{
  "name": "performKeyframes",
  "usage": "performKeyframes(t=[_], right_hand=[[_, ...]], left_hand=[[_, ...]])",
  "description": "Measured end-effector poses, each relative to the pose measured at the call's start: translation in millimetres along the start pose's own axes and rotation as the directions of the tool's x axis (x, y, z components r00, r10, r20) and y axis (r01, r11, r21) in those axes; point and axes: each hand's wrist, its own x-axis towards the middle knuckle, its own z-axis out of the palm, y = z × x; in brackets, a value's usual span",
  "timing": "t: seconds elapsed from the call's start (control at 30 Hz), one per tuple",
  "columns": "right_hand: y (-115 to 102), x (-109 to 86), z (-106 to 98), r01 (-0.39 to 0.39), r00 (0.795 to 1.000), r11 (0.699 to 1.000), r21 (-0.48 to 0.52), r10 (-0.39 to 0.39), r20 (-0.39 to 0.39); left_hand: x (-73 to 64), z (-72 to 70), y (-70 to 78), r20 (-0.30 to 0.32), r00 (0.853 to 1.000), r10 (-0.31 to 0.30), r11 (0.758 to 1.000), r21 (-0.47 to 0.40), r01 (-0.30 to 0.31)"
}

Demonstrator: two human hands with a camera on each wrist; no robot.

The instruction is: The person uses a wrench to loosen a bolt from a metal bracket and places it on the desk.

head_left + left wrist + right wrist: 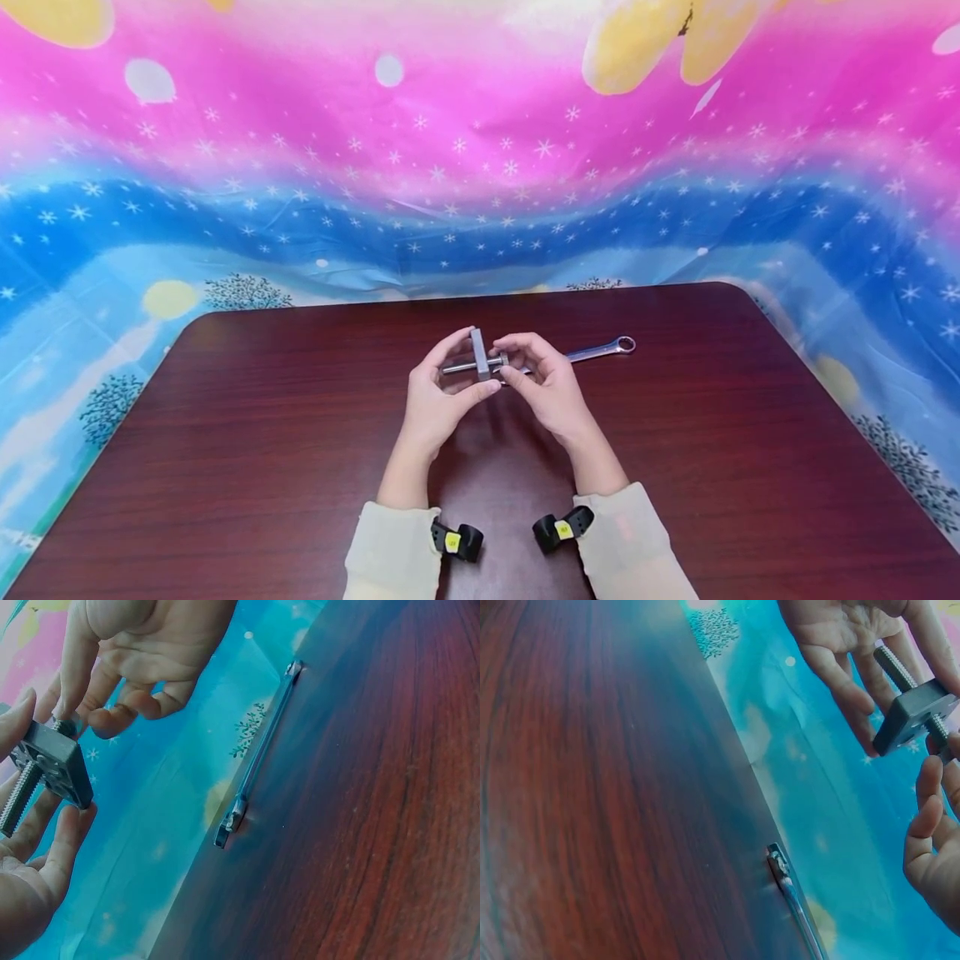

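Observation:
My left hand point(438, 392) grips a grey rectangular metal block point(480, 354) by its edges, thumb on the near side and fingers on the far side. Through the block runs a threaded bolt point(459, 367), its shank sticking out toward the left palm. At the bolt's other end, my right hand point(551, 387) pinches the head between thumb and fingertips. In the left wrist view, holes show in the face of the block point(60, 761) around the bolt point(21, 796). Both hands hold the pieces up above the table.
A combination wrench point(603, 349) lies on the dark red wooden table point(262, 450), behind and right of the hands, partly hidden by the right hand. A patterned cloth point(480, 167) hangs behind the table. Each sleeve cuff carries a black wrist camera point(468, 542).

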Motion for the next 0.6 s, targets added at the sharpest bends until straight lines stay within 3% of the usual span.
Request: performKeyframes(t=[0.3, 0.47, 0.6], right_hand=[[2.5, 2.1, 0.2, -0.066, 0.995, 0.997, -0.045, 0.062, -0.08], [2.3, 2.7, 2.8, -0.075, 0.99, 0.997, -0.026, 0.071, -0.125], [1.9, 1.9, 3.2, -0.059, 0.992, 0.998, -0.029, 0.055, -0.116]], left_hand=[[0.2, 1.6, 0.2, 0.025, 1.0, -0.004, 1.0, 0.016, 0.003], [-0.8, 2.4, 0.8, 0.024, 1.0, -0.016, 1.0, 0.02, 0.016], [-0.8, 2.2, -0.4, 0.019, 1.0, -0.011, 1.0, 0.007, 0.011]])
